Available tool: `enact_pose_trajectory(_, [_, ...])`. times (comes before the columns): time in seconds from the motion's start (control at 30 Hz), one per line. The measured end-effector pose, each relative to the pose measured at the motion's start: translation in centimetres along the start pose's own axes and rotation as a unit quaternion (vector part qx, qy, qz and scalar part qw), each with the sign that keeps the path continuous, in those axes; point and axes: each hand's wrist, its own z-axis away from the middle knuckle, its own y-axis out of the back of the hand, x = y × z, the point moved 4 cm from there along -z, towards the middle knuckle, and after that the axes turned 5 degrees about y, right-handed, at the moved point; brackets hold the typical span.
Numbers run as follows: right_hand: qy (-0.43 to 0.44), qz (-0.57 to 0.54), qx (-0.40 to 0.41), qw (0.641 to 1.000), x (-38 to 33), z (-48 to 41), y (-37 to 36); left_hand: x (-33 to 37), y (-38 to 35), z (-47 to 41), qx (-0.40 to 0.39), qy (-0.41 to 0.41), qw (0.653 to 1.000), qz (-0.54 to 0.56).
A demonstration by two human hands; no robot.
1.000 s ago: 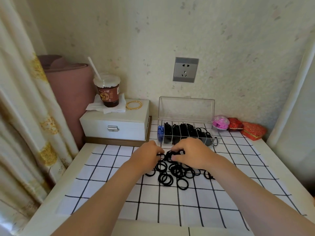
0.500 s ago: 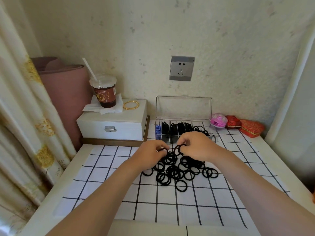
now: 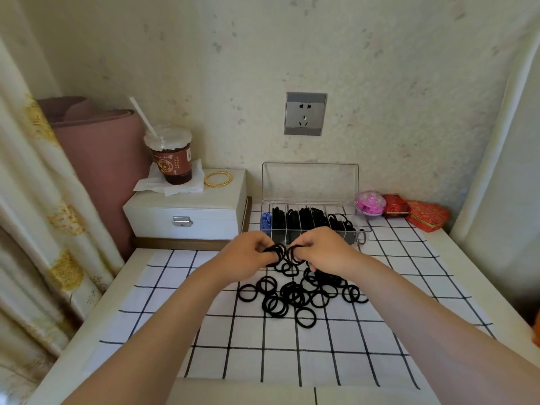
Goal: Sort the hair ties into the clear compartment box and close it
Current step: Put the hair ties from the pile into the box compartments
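Observation:
A loose pile of black hair ties point(image 3: 298, 296) lies on the white checked cloth point(image 3: 292, 352). Just above its far edge, my left hand point(image 3: 248, 257) and my right hand point(image 3: 324, 251) each pinch a small bunch of black hair ties point(image 3: 282, 252), fingertips almost meeting. Behind the hands stands the clear compartment box point(image 3: 350, 226), its lid point(image 3: 309, 182) upright against the wall. Most compartments hold black ties, and the leftmost holds something blue point(image 3: 266, 222). My hands hide the box's near edge.
A white jewellery case point(image 3: 187, 214) at the back left carries a drink cup with a straw point(image 3: 172, 156) and a gold bangle point(image 3: 218, 178). A pink trinket point(image 3: 371, 203) and two red boxes point(image 3: 415, 211) sit at the back right. Curtains hang on both sides.
Both hands have lifted off the pile with bunches of hair ties and moved a little toward the box. The camera has tilted slightly.

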Motion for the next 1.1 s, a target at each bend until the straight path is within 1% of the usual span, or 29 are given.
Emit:
enact_pose_trajectory(0.1, [0.011, 0.103, -0.018, 0.994, 0.0, -0.3, -1.3, -0.3, 0.6, 0.5, -0.015, 0.029, 0.999, 0.034])
enact_pose_trajectory(0.2, [0.013, 0.237, -0.034, 0.971, -0.6, -0.3, -2.1, -0.6, 0.9, 1.3, -0.02, 0.041, 0.998, 0.033])
enact_pose_trajectory(0.27, [0.006, 0.264, -0.042, 0.963, -0.9, -0.3, -2.4, -0.7, 0.9, 1.6, -0.036, 0.051, 0.997, 0.038])
enact_pose_trajectory(0.37, [-0.001, 0.263, -0.057, 0.963, -1.3, -0.3, -2.4, -0.6, 0.8, 1.8, -0.052, 0.045, 0.997, 0.022])
enact_pose_trajectory(0.43, [-0.003, 0.251, -0.062, 0.966, -1.2, -0.2, -2.3, -0.7, 0.8, 1.7, -0.043, 0.038, 0.998, 0.002])
enact_pose_trajectory(0.5, [0.0, 0.235, -0.066, 0.97, -1.0, -0.1, -2.0, -0.8, 0.7, 1.7, -0.037, 0.039, 0.999, 0.008])
enact_pose_trajectory(0.63, [0.015, 0.154, -0.044, 0.987, -0.6, -0.1, -0.8, -0.8, 0.9, 2.1, -0.077, 0.034, 0.995, 0.06])
enact_pose_trajectory(0.73, [0.002, 0.102, -0.035, 0.994, -0.3, 0.1, 0.0, -0.5, 0.6, 2.4, -0.099, 0.029, 0.993, 0.063])
enact_pose_trajectory(0.77, [-0.008, 0.078, -0.033, 0.996, -0.2, 0.2, 0.3, -0.4, 0.3, 2.3, -0.095, 0.024, 0.994, 0.046])
enact_pose_trajectory(0.83, [-0.017, 0.038, -0.031, 0.999, -0.1, 0.3, 0.8, -0.5, -0.4, 2.1, -0.071, 0.015, 0.997, -0.039])
enact_pose_trajectory(0.9, [-0.02, 0.011, -0.04, 0.999, -0.1, 0.5, 1.2, -0.7, -1.2, 1.8, -0.043, 0.013, 0.989, -0.138])
enact_pose_trajectory(0.97, [-0.011, -0.012, -0.048, 0.999, -0.3, 0.8, 1.5, -0.6, -1.5, 1.5, -0.029, 0.011, 0.979, -0.203])
enact_pose_trajectory(1.03, [0.003, -0.025, -0.064, 0.998, -0.5, 1.1, 1.2, -0.1, -1.6, 1.2, -0.036, 0.018, 0.966, -0.254])
enact_pose_trajectory(1.1, [0.007, -0.008, -0.071, 0.997, -0.4, 1.0, 0.7, 0.2, -1.7, 1.0, -0.055, 0.037, 0.947, -0.315])
